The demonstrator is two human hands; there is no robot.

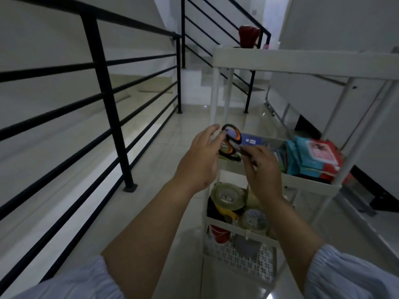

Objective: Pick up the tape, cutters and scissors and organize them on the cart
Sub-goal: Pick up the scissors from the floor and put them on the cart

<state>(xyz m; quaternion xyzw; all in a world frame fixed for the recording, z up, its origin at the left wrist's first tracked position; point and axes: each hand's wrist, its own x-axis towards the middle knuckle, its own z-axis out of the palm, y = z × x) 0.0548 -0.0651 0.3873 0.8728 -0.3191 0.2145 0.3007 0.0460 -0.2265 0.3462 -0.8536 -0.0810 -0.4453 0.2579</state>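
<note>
Scissors with black and orange handles [234, 137] hang over the near left corner of the white cart's [302, 61] middle shelf. My right hand [261, 165] grips them by the blade end, which it hides. My left hand [200, 156] is beside the handles with fingers spread, its fingertips at the handle loops. A second dark and green handled item [228, 155] lies on the shelf just under them. On the shelf below sit rolls of tape: a clear one [226, 195], a yellow and black one [224, 212] and another clear one [254, 220].
Blue and red packets [313, 158] and a blue box [251, 141] fill the middle shelf. A red cup [219, 233] stands on the perforated bottom shelf. A black railing [108, 100] runs along the left. A red object [248, 36] stands on the top shelf.
</note>
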